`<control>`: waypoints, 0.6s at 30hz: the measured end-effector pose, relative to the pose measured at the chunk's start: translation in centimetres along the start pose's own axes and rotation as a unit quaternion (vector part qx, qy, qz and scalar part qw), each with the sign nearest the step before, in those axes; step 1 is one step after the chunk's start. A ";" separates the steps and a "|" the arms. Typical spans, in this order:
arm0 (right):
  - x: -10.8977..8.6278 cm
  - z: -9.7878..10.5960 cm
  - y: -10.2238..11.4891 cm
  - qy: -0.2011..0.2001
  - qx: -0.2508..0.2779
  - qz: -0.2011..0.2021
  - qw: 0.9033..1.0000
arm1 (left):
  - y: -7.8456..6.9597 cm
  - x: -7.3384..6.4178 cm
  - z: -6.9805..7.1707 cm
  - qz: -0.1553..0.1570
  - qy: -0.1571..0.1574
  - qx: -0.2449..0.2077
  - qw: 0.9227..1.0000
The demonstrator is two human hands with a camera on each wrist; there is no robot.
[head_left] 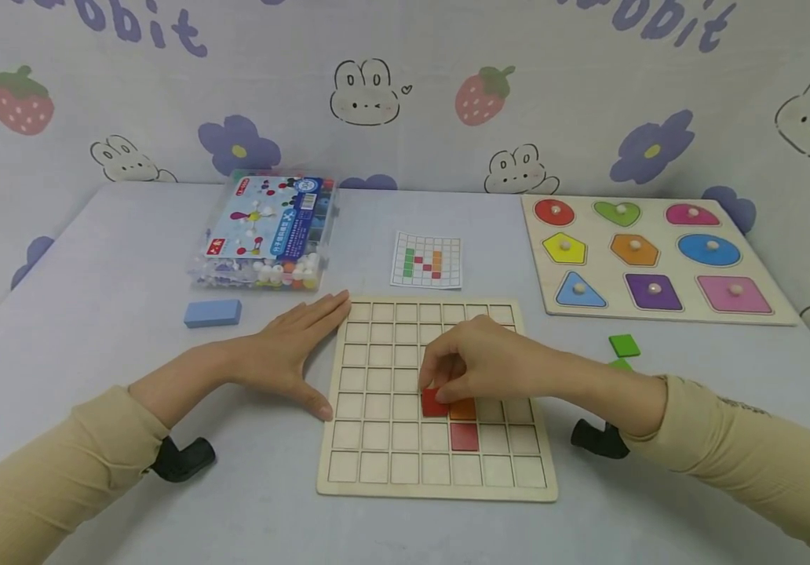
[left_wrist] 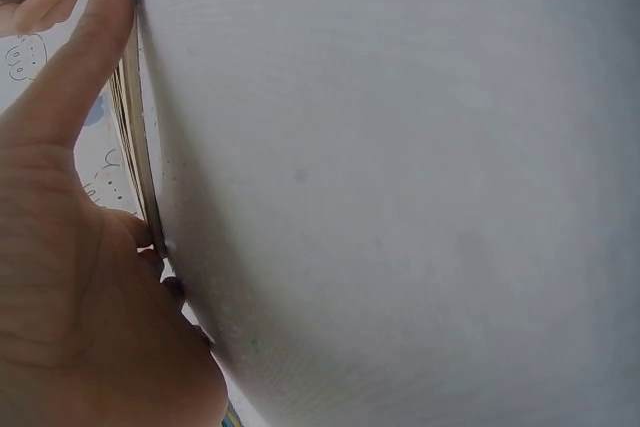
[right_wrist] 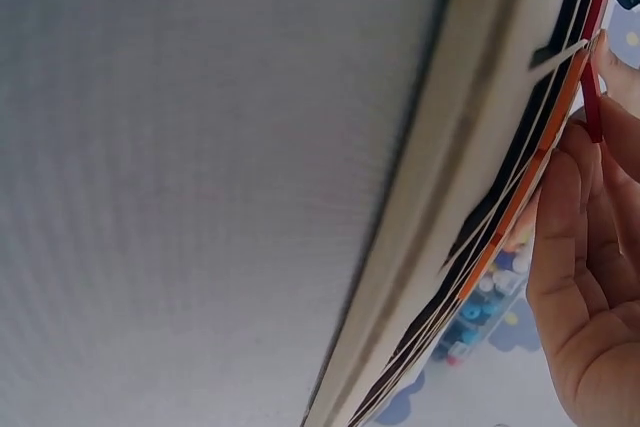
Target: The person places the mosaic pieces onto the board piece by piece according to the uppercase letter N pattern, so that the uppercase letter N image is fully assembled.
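Note:
A wooden grid board (head_left: 375, 483) lies flat on the table between both hands. My left hand (head_left: 281, 355) is spread along its left side, thumb and fingertips touching the edge; the left wrist view shows the thumb (left_wrist: 85, 57) against that edge. My right hand (head_left: 486, 361) pinches a red square tile (head_left: 434, 402) over the middle of the board. In the right wrist view the pinched red tile (right_wrist: 591, 102) stands tilted above the board. Beside it an orange tile (head_left: 463, 410) sits in a cell, with another red tile (head_left: 465, 436) in the cell below. The right hand hides some cells behind it.
A small pattern card (head_left: 426, 260) lies behind the board. At the back left are a clear case (head_left: 264, 227) of molecule-model parts and a blue block (head_left: 212, 313). A knob shape puzzle (head_left: 659, 267) lies back right, with green tiles (head_left: 624, 345) in front, partly behind the right forearm.

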State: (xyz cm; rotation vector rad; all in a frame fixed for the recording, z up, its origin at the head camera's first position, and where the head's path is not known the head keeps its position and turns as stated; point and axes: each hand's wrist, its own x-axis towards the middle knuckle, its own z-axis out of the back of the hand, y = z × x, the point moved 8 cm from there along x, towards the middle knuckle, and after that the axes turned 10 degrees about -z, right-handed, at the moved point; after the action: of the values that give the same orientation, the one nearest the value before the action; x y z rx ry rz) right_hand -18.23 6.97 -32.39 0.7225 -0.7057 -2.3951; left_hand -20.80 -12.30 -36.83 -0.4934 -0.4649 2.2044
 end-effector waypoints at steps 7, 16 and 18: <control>-0.2 -0.2 0.6 -0.011 -0.014 0.009 1.000 | 0.0 0.0 0.1 -0.001 -0.001 -0.002 1.000; -0.1 -0.4 0.6 -0.018 -0.028 0.030 0.999 | -0.2 0.0 0.1 -0.003 -0.001 -0.002 1.000; -0.1 -0.4 0.6 -0.021 -0.033 0.035 0.999 | -0.2 0.0 0.1 -0.003 -0.001 -0.001 1.000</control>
State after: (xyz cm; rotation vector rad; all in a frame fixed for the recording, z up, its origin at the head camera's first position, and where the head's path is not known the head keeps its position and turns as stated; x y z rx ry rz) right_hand -17.68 6.48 -32.29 0.6126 -0.6554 -2.3636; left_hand -20.74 -12.22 -36.68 -0.4894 -0.4692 2.1986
